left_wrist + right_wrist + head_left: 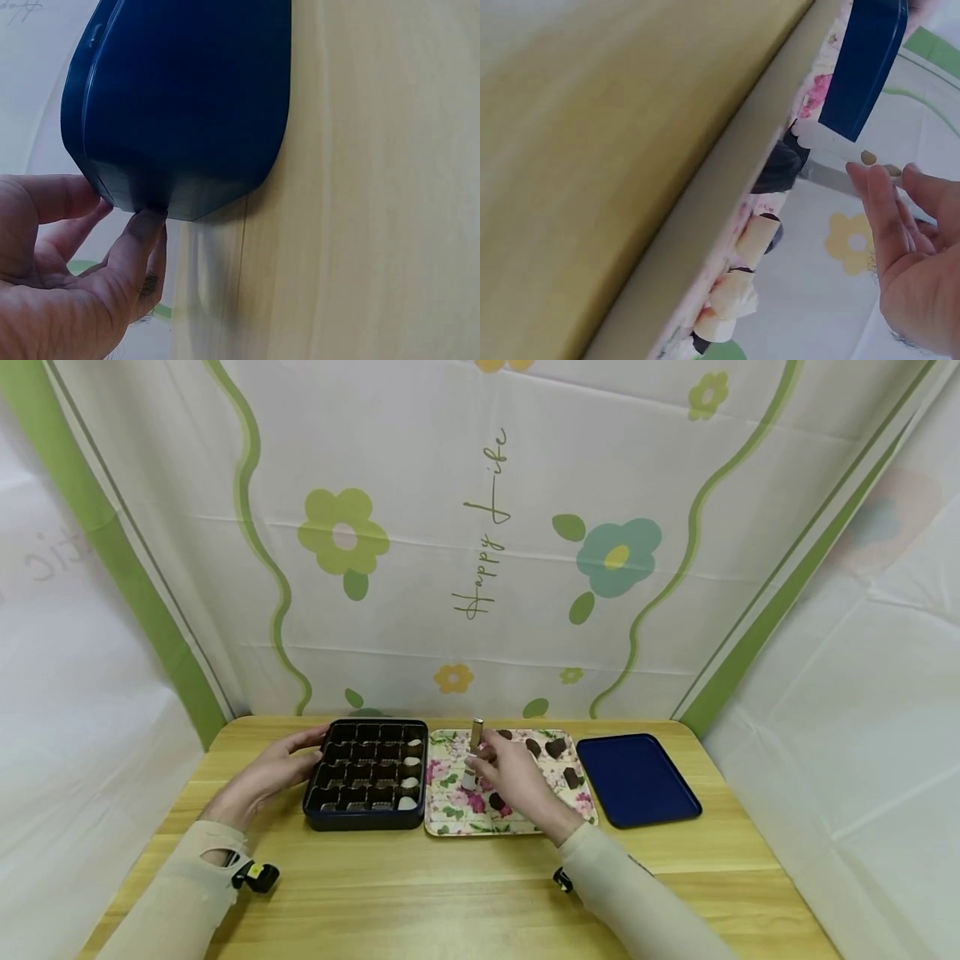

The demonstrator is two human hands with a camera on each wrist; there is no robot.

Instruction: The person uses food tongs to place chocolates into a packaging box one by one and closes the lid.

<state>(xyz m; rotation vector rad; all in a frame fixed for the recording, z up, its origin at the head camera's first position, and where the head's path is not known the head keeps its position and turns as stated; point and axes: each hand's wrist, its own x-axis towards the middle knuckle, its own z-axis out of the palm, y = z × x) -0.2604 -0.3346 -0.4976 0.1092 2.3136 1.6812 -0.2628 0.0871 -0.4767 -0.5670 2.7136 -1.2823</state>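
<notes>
My left hand (277, 768) grips the left side of a dark blue box (365, 822) near its far corner. In the left wrist view, the thumb presses the box wall (187, 97) and fingers touch its rim. Inside sits a dark divided insert; pale chocolates (408, 782) fill its right column. My right hand (517, 777) holds slim tongs (476, 737), gold-coloured at the top, upright over a floral tray (442, 822). The tongs' pale lower end is low over the tray; whether it grips a piece I cannot tell. Dark chocolates (556, 748) lie around on the tray.
A flat dark blue lid (637, 781) lies to the right of the floral tray. All stand on a wooden table (420, 893). A patterned curtain (420, 635) hangs behind, with white sheets (847, 760) at the sides.
</notes>
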